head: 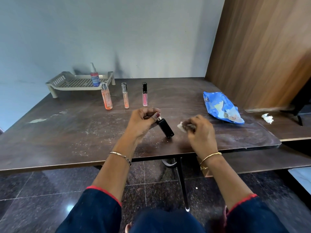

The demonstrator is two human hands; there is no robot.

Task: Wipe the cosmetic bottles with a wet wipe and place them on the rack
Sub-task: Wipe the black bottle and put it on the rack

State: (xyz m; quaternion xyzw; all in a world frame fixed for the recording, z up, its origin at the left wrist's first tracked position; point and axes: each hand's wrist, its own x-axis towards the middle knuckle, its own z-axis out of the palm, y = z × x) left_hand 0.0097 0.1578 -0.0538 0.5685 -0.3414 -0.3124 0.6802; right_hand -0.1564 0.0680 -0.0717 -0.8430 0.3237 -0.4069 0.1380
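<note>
My left hand [143,122] grips the top of a black rectangular bottle [165,127], which tilts with its base toward the table near the front edge. Just to its right, my right hand [200,132] holds a crumpled white wet wipe [181,126], a little apart from the bottle. A beige perforated rack [74,83] stands at the back left with one pink-and-blue spray bottle [94,76] on it. In front of the rack stand an orange spray bottle [106,97], a peach tube [125,95] and a pink tube with a black cap [144,95].
A blue wet-wipe pack [220,107] lies open at the right of the dark table [67,132]. A used crumpled wipe [267,117] lies on the lower side table. A wooden panel [260,47] rises at the right; wall behind.
</note>
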